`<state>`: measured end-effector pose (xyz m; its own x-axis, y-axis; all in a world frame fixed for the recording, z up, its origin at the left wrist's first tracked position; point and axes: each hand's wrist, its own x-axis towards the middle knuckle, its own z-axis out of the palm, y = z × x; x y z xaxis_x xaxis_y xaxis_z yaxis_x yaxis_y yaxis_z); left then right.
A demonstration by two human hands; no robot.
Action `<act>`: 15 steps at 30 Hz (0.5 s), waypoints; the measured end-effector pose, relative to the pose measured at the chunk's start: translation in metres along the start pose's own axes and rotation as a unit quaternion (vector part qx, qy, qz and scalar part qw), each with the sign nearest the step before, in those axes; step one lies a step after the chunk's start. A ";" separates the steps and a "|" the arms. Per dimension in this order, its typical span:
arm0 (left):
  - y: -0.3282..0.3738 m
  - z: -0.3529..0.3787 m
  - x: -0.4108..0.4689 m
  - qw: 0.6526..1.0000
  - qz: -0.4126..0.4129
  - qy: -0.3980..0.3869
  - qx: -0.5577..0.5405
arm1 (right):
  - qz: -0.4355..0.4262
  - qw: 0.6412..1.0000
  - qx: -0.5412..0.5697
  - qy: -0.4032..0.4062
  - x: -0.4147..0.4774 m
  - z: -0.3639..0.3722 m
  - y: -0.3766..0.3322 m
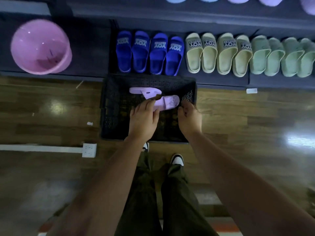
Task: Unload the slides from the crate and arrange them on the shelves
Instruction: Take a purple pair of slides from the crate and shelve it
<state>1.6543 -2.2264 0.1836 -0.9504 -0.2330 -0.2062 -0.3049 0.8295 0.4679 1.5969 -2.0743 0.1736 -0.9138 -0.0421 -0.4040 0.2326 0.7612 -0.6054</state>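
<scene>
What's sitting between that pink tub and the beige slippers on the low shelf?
Four blue slides stand in a row there, beside the beige slides; dark bare shelf separates them from the pink tub. The head view shows it.

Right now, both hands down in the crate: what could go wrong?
1. The left hand holds the nearer lilac rubber slide by one end only; it may slip back into the black perforated plastic crate.
2. The second lilac slide seems to touch it and could get dragged along.
3. The dark shelf right behind the crate is packed with blue rubber slides; squeezing in there might knock them askew.
</scene>
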 end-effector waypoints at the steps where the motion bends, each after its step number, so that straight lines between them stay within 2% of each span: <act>1: -0.011 0.007 0.005 1.000 0.006 -0.002 0.004 | 0.005 1.000 -0.001 0.000 0.007 0.013 0.002; 7: -0.083 0.068 0.045 1.000 0.019 -0.008 0.012 | 0.043 0.999 0.006 0.012 0.053 0.092 0.040; 15: -0.171 0.199 0.128 0.999 0.026 0.028 -0.006 | 0.068 0.997 -0.001 0.023 0.152 0.197 0.132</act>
<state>1.5972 -2.2974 -0.0938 -0.9668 -0.2180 -0.1335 -0.2556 0.8353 0.4868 1.5543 -2.1082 -0.1027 -0.8882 0.0913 -0.4503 0.3549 0.7586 -0.5464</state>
